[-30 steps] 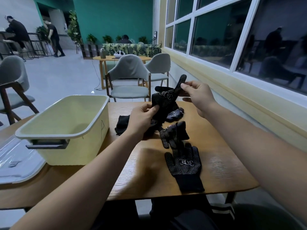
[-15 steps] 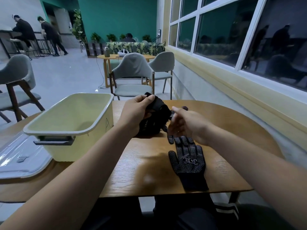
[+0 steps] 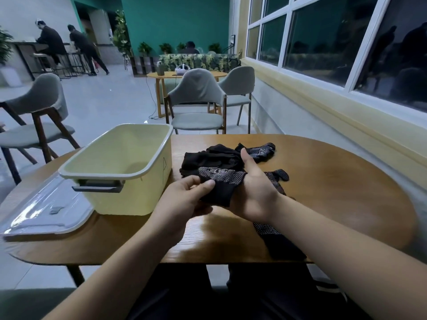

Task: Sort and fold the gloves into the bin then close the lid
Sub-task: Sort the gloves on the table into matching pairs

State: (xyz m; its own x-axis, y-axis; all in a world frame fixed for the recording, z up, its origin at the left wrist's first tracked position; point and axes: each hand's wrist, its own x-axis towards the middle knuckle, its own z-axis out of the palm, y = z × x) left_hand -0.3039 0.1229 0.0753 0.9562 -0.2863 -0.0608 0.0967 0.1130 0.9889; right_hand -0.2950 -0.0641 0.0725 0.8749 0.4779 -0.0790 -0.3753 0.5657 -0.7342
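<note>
Your left hand (image 3: 182, 199) pinches a glove (image 3: 221, 179) by the cuff and your right hand (image 3: 254, 195) grips it, over the wood table (image 3: 335, 185). The bin (image 3: 138, 199) and lid (image 3: 46, 211) sit to the left; chairs (image 3: 198, 95) stand beyond, windows (image 3: 323, 35) to the right.

1. I'm at a wooden table (image 3: 335, 181) with a rounded edge, glossy under the lights.
2. Across from me there's a grey chair (image 3: 198, 105), and a second chair (image 3: 238, 88) beside it, nearer the windows (image 3: 323, 38).
3. Off to my left is a third grey chair (image 3: 39, 116).
4. Further back stands a small round table (image 3: 184, 76), with leafy planters (image 3: 198, 61) behind it.
5. Far left, two people (image 3: 49, 42) are at a counter.
</note>
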